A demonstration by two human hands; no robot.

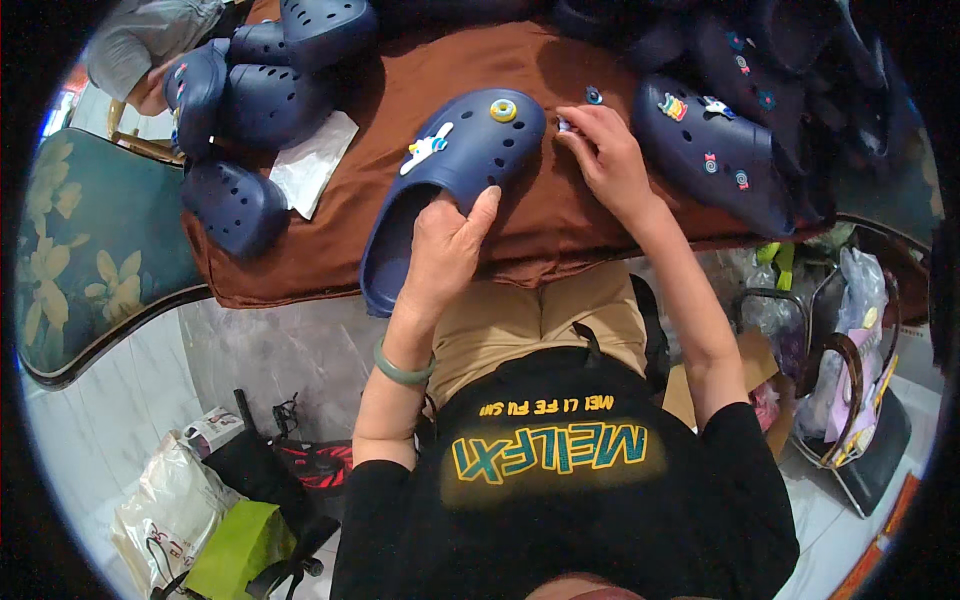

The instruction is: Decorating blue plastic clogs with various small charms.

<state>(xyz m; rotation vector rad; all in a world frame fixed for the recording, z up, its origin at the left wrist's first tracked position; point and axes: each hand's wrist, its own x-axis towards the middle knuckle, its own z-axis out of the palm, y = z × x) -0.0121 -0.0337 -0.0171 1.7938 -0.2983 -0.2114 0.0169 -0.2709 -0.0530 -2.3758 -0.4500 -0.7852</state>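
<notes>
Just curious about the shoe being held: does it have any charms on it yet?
Yes, the navy clog under the left hand carries a white charm and a yellow ring charm.

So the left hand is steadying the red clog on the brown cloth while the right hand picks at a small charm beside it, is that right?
Not quite: the clog is navy blue, not red. The head view shows the left hand steadying it on the brown cloth while the right hand picks at a small charm beside it.
</notes>
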